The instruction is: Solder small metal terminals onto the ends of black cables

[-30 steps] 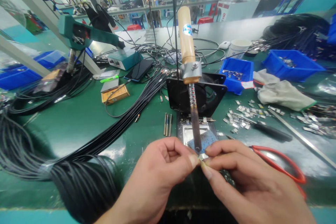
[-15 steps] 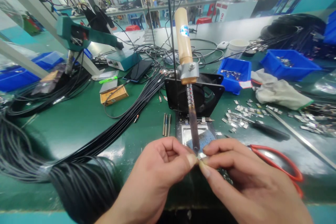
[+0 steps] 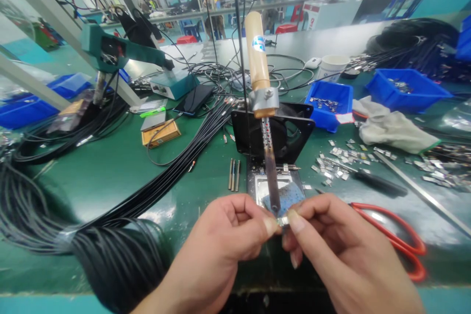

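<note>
A small silver metal connector [image 3: 283, 221] spans the gap between the fingertips of my two hands. My left hand [image 3: 224, 238] pinches its left end between thumb and forefinger. From the other side, the thumb and fingers of my right hand [image 3: 340, 243] grip its right end. Just above the connector is the lower tip of a fixed soldering iron [image 3: 271, 176], its wooden handle pointing up; I cannot tell whether they touch. A blue sponge [image 3: 290, 195] lies behind the fingertips, partly covered by the iron and my right hand.
Black cables [image 3: 172, 162] run in a bundle on the left. A black fan [image 3: 239, 135] stands behind the iron. On the right lie red-handled pliers [image 3: 415, 240], a black-handled screwdriver [image 3: 380, 182], scattered metal connectors [image 3: 338, 164], a glove [image 3: 397, 132] and a blue bin [image 3: 329, 93].
My right thumb and fingers have shifted slightly right and regripped, so more of the silver connector shows. My left hand stays almost where it was.
</note>
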### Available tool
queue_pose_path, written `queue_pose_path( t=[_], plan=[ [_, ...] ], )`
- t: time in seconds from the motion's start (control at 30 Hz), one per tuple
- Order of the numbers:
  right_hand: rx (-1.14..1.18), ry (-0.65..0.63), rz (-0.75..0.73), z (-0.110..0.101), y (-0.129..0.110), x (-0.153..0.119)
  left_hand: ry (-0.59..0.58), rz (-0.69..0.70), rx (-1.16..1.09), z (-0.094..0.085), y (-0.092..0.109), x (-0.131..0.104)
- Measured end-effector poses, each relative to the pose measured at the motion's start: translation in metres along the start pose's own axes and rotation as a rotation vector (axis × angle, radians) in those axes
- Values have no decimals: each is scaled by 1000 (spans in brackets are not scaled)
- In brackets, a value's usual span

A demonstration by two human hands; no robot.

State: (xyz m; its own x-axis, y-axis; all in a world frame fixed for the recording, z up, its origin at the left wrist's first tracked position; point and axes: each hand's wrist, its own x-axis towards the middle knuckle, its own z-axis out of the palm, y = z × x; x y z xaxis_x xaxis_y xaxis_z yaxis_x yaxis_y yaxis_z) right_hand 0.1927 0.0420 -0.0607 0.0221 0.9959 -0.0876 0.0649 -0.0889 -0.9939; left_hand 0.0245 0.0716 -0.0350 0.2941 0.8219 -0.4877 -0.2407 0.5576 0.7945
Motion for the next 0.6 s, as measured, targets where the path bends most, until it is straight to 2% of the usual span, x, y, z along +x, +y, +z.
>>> queue_pose_path(
  t=[0.1,0.2,0.6],
  plan=[
    [135,-3,90,7,-1,0,-23,-27,-23,-1,0,-1],
    [198,-10,83,10,0,0,-36,-45,-53,-3,0,-1],
    [211,46,64,14,3,1,-36,-50,-86,-3,-2,3]
  ],
)
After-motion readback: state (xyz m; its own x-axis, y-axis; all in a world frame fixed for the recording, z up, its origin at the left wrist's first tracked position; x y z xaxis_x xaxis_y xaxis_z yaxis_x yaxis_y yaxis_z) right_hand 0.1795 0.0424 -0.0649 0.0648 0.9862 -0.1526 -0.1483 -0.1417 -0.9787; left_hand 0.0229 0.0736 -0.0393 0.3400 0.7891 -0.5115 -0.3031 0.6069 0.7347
